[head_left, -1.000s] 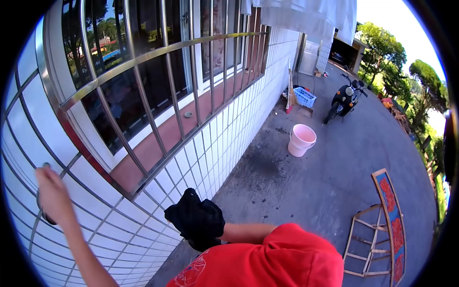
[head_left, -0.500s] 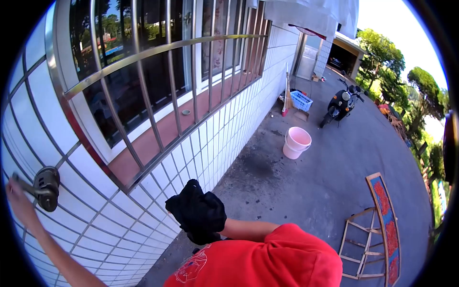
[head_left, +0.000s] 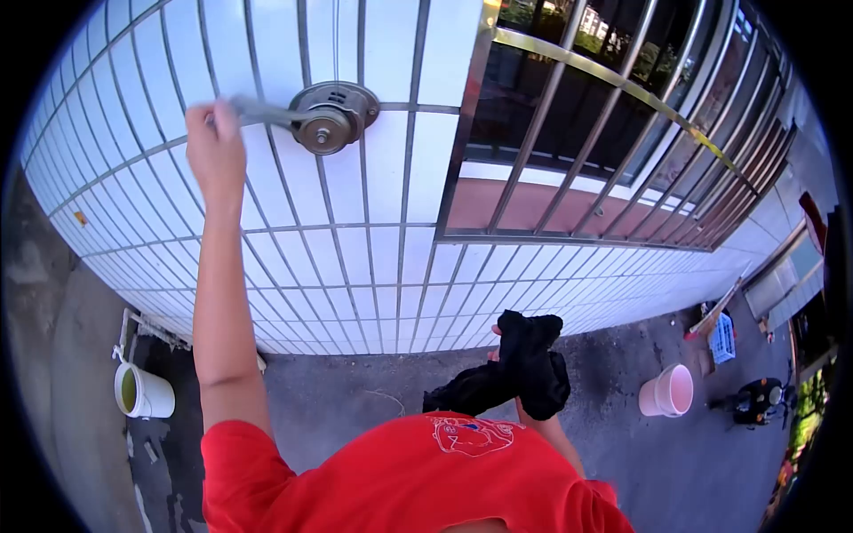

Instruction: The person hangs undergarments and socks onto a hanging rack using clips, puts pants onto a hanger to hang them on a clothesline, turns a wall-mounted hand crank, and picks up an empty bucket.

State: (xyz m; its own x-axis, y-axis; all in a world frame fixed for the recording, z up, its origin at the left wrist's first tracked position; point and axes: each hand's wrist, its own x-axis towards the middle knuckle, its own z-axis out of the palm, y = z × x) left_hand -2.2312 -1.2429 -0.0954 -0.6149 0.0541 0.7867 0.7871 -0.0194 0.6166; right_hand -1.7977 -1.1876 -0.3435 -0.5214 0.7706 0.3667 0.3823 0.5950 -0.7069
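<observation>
My left hand (head_left: 215,155) is closed around the end of the crank handle (head_left: 259,112), which looks smeared by motion. The handle belongs to a round metal hand winch (head_left: 329,124) fixed to the white tiled wall, and a thin cable runs up from it. Low in front of my red shirt, my right hand (head_left: 495,353) grips a bunched black cloth garment (head_left: 531,364). The garment hides most of that hand, with only a few fingertips showing at its left side.
A barred window (head_left: 586,133) lies right of the winch. On the ground are a white bucket (head_left: 158,396) at left and a pink bucket (head_left: 656,395) at right. Farther right are a blue crate (head_left: 722,339) and a motorbike (head_left: 757,401).
My view has swung left toward the wall, so the winch now sits nearer the middle. The white bucket has come into view, and the slatted rack has left it. Both hands keep their holds.
</observation>
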